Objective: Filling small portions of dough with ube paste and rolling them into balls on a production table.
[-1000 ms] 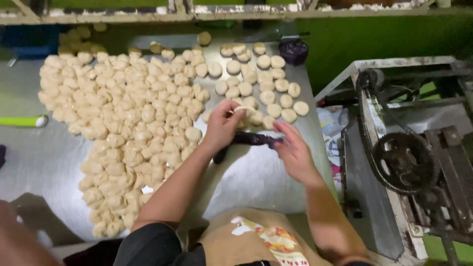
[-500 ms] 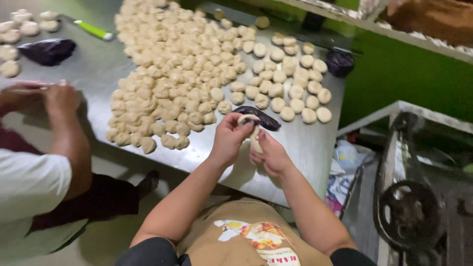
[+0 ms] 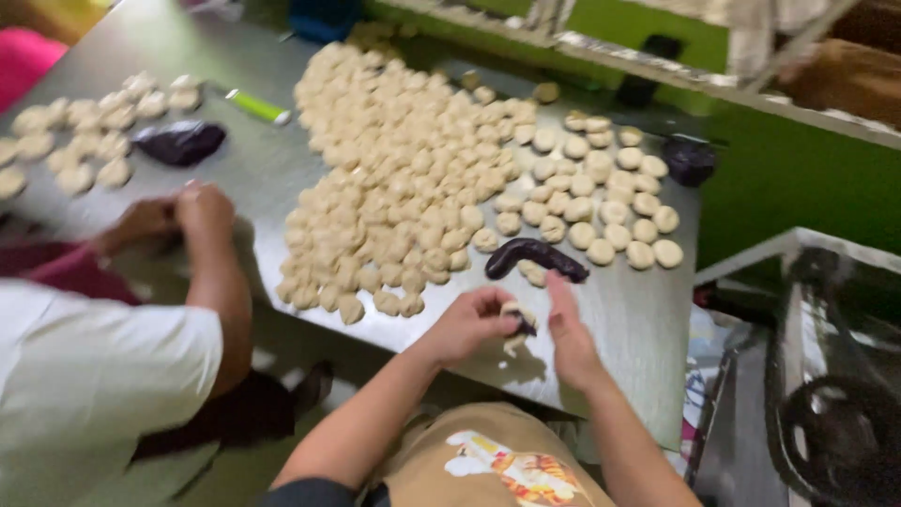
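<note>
Two hands meet over the near edge of the steel table (image 3: 648, 319). The left hand (image 3: 472, 322) curls its fingers around a small dough piece (image 3: 515, 314) with dark filling showing, thumb and fingertips pinching it — the right hand (image 3: 566, 330) stands beside it, fingers held straight and pressed together, its palm against the piece. Just beyond the hands lies a dark purple roll of filling (image 3: 535, 255), curved, on the bare metal. Behind it spreads a broad heap of pale dough rounds (image 3: 413, 188), with neater rows of flattened discs (image 3: 610, 197) to its right and a dark lump (image 3: 690, 160) near the far edge. At the left a co-worker in a white sleeve has both hands (image 3: 178, 218) closed together at the table's edge, near another dark lump (image 3: 180, 143) and a smaller group of rounds (image 3: 80, 141) — a green-handled tool (image 3: 255, 106) lies further back.
</note>
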